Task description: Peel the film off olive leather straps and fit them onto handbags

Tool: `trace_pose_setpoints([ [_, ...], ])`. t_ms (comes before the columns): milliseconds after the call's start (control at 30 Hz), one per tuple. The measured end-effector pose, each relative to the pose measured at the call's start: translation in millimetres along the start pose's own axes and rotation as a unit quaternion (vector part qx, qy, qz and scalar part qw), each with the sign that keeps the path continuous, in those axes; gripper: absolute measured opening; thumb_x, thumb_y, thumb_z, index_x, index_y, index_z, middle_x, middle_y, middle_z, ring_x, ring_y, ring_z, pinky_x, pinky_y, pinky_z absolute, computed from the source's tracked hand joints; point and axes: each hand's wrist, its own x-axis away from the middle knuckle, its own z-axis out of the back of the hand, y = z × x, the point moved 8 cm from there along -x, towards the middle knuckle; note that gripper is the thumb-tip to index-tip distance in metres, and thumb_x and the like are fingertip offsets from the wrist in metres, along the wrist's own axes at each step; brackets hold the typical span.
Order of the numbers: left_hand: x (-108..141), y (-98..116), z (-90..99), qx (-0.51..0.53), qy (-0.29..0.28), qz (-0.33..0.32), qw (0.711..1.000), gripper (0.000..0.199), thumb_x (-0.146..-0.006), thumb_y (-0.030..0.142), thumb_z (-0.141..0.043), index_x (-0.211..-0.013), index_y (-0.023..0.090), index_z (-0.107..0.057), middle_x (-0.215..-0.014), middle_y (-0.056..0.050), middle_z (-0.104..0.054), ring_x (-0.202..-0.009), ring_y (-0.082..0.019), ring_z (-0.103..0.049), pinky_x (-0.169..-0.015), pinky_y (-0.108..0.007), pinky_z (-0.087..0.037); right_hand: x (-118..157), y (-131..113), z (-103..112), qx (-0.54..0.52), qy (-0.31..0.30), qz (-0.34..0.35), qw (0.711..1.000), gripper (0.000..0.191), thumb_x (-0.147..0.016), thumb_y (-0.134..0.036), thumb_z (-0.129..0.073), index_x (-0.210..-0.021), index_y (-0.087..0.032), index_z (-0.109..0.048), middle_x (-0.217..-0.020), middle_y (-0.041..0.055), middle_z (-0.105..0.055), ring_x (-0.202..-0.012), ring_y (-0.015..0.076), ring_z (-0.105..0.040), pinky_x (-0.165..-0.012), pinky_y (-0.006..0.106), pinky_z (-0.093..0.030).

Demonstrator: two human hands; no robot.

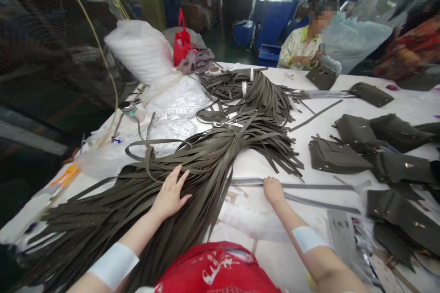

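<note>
A large bundle of dark olive straps (pixel 192 160) fans out across the left and middle of the table, tied with a white cord (pixel 228 123) near its narrow part. My left hand (pixel 171 193) lies on top of these straps, fingers stretched and thumb apart, gripping nothing. To the right of the bundle, my right hand (pixel 274 191) is closed around a long strap (pixel 319 187), which runs out on both sides of it and looks greyish toward the left. Just below that one lies a second strap (pixel 323 203).
Another tied strap bundle (pixel 254 87) lies farther back. Several dark olive handbags (pixel 343 155) crowd the right side. White foam in plastic (pixel 140 55) stands back left, near an orange-handled cutter (pixel 70 171). Across the table, a person (pixel 305 46) holds a bag.
</note>
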Motion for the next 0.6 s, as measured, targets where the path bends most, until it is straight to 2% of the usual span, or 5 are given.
trace_pose_setpoints([
  [233,39,40,32.3,0.087,0.032,-0.034,0.995,0.049,-0.089,0.032,-0.054,-0.133,0.011,-0.048,-0.151,-0.02,-0.035,-0.14,-0.032,-0.034,-0.113,-0.05,-0.035,13,20,155,-0.051,0.106,-0.067,0.991,0.027,-0.096,-0.017,-0.034,-0.093,-0.008,-0.059,-0.093,0.0205,-0.065,-0.084,0.024,-0.063,-0.07,0.033,-0.042],
  [400,27,109,60.1,0.297,-0.062,-0.079,0.95,0.039,-0.089,0.04,-0.055,-0.12,0.016,-0.059,-0.125,-0.013,-0.063,-0.117,-0.025,-0.059,-0.105,-0.044,-0.045,68,-6,236,-0.197,0.07,-0.012,0.978,0.03,-0.092,-0.04,-0.042,-0.072,-0.019,-0.046,-0.061,-0.0004,-0.055,-0.056,0.0125,-0.054,-0.053,0.022,-0.04],
  [433,23,131,69.8,0.345,-0.075,-0.106,0.929,0.045,-0.087,0.041,-0.059,-0.124,0.017,-0.056,-0.128,-0.014,-0.061,-0.118,-0.025,-0.057,-0.106,-0.044,-0.044,83,-19,248,-0.26,0.064,0.003,0.963,0.03,-0.091,-0.042,-0.042,-0.07,-0.02,-0.043,-0.059,-0.0025,-0.051,-0.051,0.0106,-0.05,-0.049,0.021,-0.039],
  [500,16,178,90.8,0.428,-0.079,-0.163,0.885,0.073,-0.078,0.045,-0.07,-0.139,0.016,-0.043,-0.14,-0.018,-0.05,-0.128,-0.029,-0.049,-0.11,-0.046,-0.038,113,-44,272,-0.451,0.073,0.026,0.889,0.029,-0.086,-0.044,-0.045,-0.069,-0.023,-0.037,-0.054,-0.0054,-0.041,-0.044,0.0086,-0.04,-0.044,0.022,-0.035],
  [600,17,241,107.5,0.507,-0.096,-0.24,0.822,0.101,-0.066,0.048,-0.08,-0.147,0.014,-0.03,-0.146,-0.021,-0.042,-0.134,-0.033,-0.041,-0.113,-0.049,-0.032,164,-47,319,-0.588,0.198,0.018,0.784,0.031,-0.085,-0.045,-0.043,-0.064,-0.024,-0.032,-0.052,-0.0072,-0.031,-0.041,0.0072,-0.033,-0.043,0.024,-0.034],
])
